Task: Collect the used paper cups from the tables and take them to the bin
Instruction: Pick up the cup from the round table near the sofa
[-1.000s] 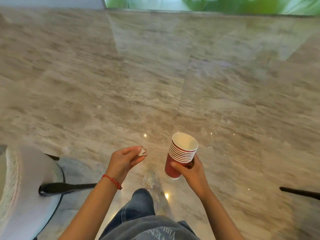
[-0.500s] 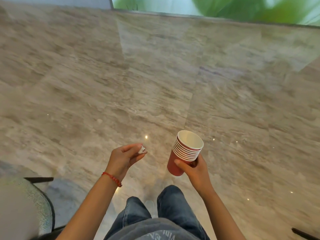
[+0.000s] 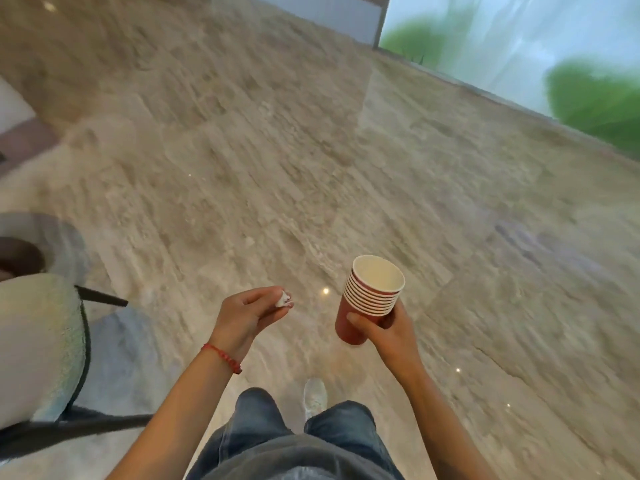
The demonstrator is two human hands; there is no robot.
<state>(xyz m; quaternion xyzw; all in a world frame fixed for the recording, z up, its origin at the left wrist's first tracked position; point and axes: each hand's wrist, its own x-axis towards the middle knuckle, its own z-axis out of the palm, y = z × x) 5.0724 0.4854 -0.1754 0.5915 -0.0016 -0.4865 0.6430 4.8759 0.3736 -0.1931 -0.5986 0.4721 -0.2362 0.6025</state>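
We carry the stack of red paper cups in our right hand, fingers curled round it. Our left hand pinches a small white scrap between its fingers. No bin shows, so the next move is probably to walk on and find it.

Polished marble floor; pale cushioned chair at left; glass wall beyond.

My arms are bare to the elbow, with a thin red braided cord bracelet round my left wrist. I wear faded blue denim jeans, a grey top with pale lettering and a pale lace-up sneaker.

Stack of red paper cups in right hand; small white scrap between left hand fingertips
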